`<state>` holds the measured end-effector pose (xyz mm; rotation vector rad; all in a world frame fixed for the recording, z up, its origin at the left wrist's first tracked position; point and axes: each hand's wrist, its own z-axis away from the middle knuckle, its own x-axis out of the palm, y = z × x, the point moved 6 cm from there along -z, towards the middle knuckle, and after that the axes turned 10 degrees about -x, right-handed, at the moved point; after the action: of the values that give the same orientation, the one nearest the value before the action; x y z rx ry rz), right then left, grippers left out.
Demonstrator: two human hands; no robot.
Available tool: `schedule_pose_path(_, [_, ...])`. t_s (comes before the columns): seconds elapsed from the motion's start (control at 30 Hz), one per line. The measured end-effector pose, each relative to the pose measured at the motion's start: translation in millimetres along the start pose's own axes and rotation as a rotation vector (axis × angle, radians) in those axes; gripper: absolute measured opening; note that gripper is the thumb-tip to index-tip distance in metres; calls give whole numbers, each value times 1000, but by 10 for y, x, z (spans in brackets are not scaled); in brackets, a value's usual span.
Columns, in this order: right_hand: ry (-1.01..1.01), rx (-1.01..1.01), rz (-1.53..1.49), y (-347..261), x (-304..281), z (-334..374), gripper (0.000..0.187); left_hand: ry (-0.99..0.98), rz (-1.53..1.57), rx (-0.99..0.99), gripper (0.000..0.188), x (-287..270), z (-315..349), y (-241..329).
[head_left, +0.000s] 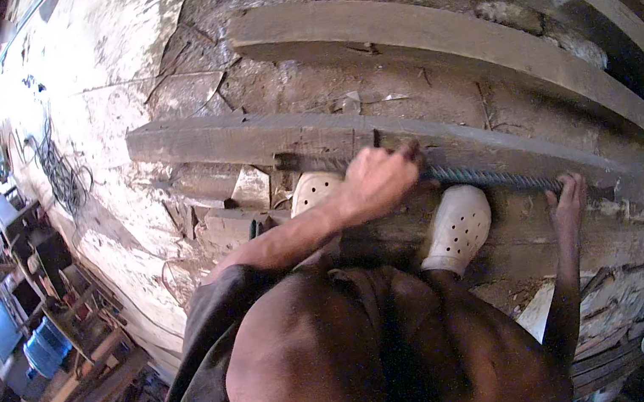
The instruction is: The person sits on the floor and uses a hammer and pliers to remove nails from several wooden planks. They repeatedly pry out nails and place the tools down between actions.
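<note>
Along the near edge of a long, squared, grey-brown timber beam [191,142] lies a dark, spirally ribbed metal rod [499,177], slanting from near the beam's left part toward its right end. The person's left hand [382,177] is closed in a fist on the rod's middle stretch, knuckles up; the undersides of its fingers are hidden, and a dark, blurred shape shows beside them. The right hand [568,200] holds the rod near its right end, fingers bent over it with only a narrow gap to the thumb. Between and beside the hands stand two cream-coloured, perforated clogs: the left clog [315,188] partly behind the left forearm, the right clog [462,224] just below the rod. Beyond the beam's far edge, a second, thick brown timber beam [394,23] lies across the brown, littered dirt ground [283,79]. Off the first beam's left end, a tangle of thin dark cable [64,182] rests on the pale, sunlit floor [99,59], with a translucent blue plastic bottle [46,346] farther over.
</note>
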<state>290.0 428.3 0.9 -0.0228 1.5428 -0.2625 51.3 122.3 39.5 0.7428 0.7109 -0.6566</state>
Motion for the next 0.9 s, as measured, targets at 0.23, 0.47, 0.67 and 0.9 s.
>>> schedule_pose_path(0.23, [-355, 405, -145, -116, -74, 416, 51, 173, -24, 94, 49, -618, 165, -176])
schedule_pose_path(0.47, [-134, 254, -98, -799, -784, 483, 55, 256, 124, 99, 63, -272, 104, -199])
schedule_pose_path(0.67, [-257, 321, -13, -652, -1144, 1031, 63, 32, 338, 408, 46, 597, 475, 210])
schedule_pose_path(0.9, [-133, 334, -183, -823, -1012, 1008, 49, 232, -43, 339, 17, -434, 452, 207])
